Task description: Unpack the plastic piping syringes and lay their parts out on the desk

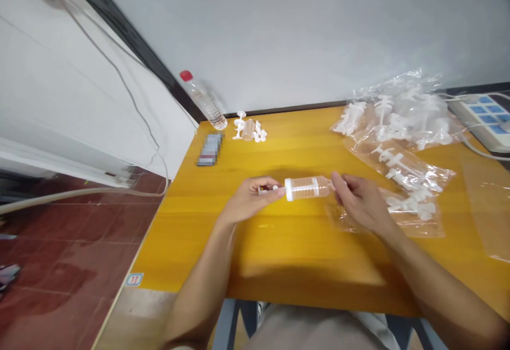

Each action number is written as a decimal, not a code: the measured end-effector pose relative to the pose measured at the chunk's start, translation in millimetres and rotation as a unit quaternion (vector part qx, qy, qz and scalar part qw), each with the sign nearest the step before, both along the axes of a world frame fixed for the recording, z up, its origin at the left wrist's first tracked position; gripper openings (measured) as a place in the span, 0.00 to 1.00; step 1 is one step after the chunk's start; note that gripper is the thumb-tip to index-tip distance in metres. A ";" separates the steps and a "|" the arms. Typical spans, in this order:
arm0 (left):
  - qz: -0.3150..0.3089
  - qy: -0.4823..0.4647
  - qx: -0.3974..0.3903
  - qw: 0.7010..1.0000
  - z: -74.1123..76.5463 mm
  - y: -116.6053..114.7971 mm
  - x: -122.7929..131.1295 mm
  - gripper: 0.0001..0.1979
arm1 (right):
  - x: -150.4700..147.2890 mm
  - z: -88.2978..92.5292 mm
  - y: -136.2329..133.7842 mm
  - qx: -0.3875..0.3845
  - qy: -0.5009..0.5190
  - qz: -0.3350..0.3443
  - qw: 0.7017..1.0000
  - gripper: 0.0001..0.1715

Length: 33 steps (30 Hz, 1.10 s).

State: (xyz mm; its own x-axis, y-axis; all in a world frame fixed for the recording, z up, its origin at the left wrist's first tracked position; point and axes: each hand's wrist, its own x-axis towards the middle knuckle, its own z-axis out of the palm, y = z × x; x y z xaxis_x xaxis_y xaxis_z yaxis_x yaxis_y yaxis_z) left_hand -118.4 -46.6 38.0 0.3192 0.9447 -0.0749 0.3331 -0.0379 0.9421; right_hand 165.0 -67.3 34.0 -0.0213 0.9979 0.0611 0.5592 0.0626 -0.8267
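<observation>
A clear plastic syringe barrel [307, 188] with a white collar is held level above the yellow table [303, 254], between both hands. My left hand [251, 197] pinches its left end, where a small white plunger part shows at my fingertips. My right hand [358, 198] grips the tip end on the right, fingers closed round it.
Clear plastic bags [402, 143] of several white syringe parts lie at the right, one partly under my right hand. A few loose white parts [250, 128] and a red-capped bottle [203, 100] lie at the far left corner. A power strip [484, 119] sits far right. A small dark card [210, 149] lies near the left edge.
</observation>
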 end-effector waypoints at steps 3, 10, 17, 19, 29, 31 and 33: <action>0.053 -0.037 0.016 0.998 -6.7 8.2 6.5 0.20 | -26.1 -5.0 27.6 -0.109 0.090 -0.003 0.990 0.40; 0.060 -0.150 -0.112 0.980 -33.2 11.9 24.0 0.32 | -37.0 -13.8 44.0 -0.126 0.142 -0.034 0.981 0.38; -0.003 -0.214 -0.324 0.922 -46.5 10.7 19.1 0.31 | -33.1 -23.5 39.6 -0.007 0.088 -0.004 0.996 0.41; -0.003 -0.208 -0.313 0.927 -49.4 8.5 20.1 0.32 | -31.2 -22.5 39.3 0.035 0.094 0.009 0.995 0.40; 0.038 -0.137 -0.134 0.981 -36.8 -1.9 25.1 0.25 | -27.4 -14.5 38.3 -0.024 0.097 0.029 0.995 0.39; -0.009 -0.189 -0.270 0.944 -41.2 1.3 20.7 0.30 | -26.4 -14.5 37.4 0.039 0.080 0.064 0.994 0.39; -0.021 -0.217 -0.310 0.925 -46.5 3.9 18.6 0.33 | -23.9 -13.6 37.6 0.081 0.065 0.088 0.991 0.37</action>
State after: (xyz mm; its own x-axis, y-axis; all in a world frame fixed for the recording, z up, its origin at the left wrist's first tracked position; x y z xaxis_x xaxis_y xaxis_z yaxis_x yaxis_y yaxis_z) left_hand -99.8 -42.6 -8.5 0.4821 0.7496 -0.4536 -0.0720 0.5499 0.8321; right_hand 141.1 -29.7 20.4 -0.1752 0.9563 0.2340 0.4170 0.2874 -0.8623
